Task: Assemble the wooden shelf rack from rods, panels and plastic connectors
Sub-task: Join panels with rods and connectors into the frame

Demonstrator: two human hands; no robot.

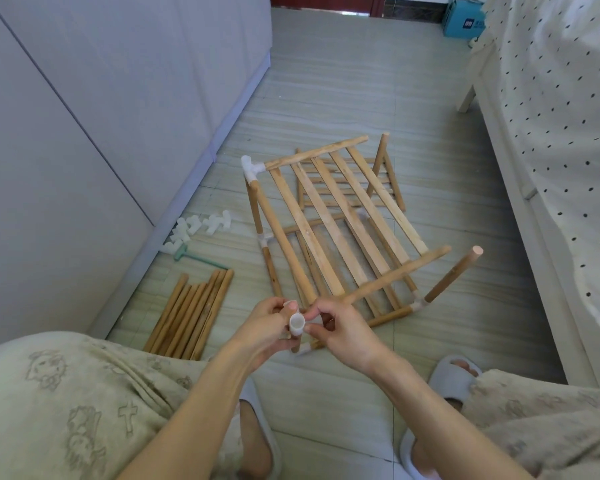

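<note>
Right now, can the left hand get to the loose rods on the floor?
Probably not yet: the left hand grips the white connector together with the right hand. The rods lie unobstructed just to its left.

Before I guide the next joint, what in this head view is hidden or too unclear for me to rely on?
- White connector: only one open socket shows; left hand and right hand cover the rest.
- Near end of the rod behind the right hand: hidden.
- Loose connectors by the cabinet: too small to count or type.
- Spare rods: near ends hidden behind the knee.
- Second panel: mostly hidden under the rack.
</note>
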